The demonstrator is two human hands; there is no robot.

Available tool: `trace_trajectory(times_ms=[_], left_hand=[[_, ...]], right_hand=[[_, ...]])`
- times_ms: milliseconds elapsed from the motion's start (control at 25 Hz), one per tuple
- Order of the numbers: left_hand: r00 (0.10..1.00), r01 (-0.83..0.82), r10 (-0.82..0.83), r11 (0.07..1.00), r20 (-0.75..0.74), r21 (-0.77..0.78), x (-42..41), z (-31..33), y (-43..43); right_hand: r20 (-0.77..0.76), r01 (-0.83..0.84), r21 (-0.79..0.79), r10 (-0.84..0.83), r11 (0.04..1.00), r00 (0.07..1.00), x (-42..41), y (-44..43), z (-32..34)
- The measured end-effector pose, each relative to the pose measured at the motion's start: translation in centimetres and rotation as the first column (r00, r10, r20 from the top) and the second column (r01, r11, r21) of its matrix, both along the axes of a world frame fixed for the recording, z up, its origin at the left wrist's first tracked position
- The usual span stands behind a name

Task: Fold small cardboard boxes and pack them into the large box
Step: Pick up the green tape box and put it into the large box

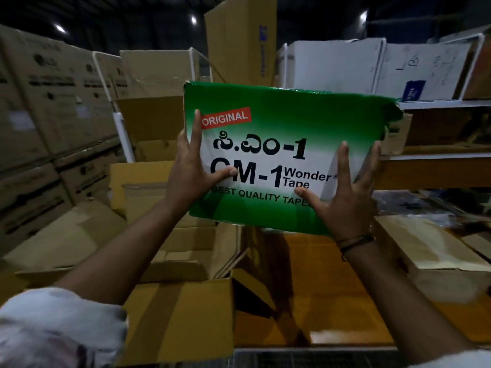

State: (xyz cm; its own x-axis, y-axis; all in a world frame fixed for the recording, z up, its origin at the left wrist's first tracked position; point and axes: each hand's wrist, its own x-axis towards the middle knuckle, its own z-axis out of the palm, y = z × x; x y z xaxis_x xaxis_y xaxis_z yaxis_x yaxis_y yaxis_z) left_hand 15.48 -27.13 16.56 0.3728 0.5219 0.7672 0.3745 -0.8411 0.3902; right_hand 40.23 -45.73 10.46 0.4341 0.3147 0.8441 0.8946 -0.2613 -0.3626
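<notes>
Green box [287,123] of printed cardboard was held up in the air at the middle of the view, its broad face turned toward the camera and tilted slightly down to the right. That face was glossy green at the top and bottom and faded to white across the middle. It carried a red "ORIGINAL" label at the upper left, black lettering that read "CM-1 Wonder Tape", and "BEST QUALITY TAPES" along the lower green band. Its upper right corner was torn and ragged. The left hand [186,176] lay at the left edge with the forefinger straight up the face and the thumb pressed flat over the lettering. The right hand [348,205] was spread at the lower right, with straight fingers and the thumb pressed against the face. A dark wristband [356,241] circled the right wrist. Below the box stood an open brown carton [180,314]. Stacked brown cartons [39,102] rose at the left, and white boxes [332,67] sat on a shelf [438,103] behind.
</notes>
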Motion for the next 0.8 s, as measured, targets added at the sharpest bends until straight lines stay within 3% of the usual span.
trace_trajectory(times_ms=[360,560,680,800], left_hand=[[0.98,-0.194,0.19,0.977,-0.053,-0.084,-17.6,-2.0,9.9],[0.969,-0.247,0.242,0.962,-0.057,-0.118,-23.4,-5.2,13.6],[0.948,-0.3,0.271,0.935,-0.167,-0.186,-25.5,-8.6,15.3],[0.892,-0.378,0.313,0.912,-0.325,-0.159,-27.6,-11.8,17.0]], right_hand=[[0.005,-0.13,-0.098,0.131,0.987,0.991,-15.4,12.7,-1.7],[0.038,-0.297,-0.109,0.303,0.949,0.952,-17.6,17.6,-4.7],[0.024,-0.325,-0.175,0.334,0.929,0.942,-16.6,19.4,-7.3],[0.043,-0.296,-0.268,0.318,0.917,0.947,-15.0,21.1,-9.8]])
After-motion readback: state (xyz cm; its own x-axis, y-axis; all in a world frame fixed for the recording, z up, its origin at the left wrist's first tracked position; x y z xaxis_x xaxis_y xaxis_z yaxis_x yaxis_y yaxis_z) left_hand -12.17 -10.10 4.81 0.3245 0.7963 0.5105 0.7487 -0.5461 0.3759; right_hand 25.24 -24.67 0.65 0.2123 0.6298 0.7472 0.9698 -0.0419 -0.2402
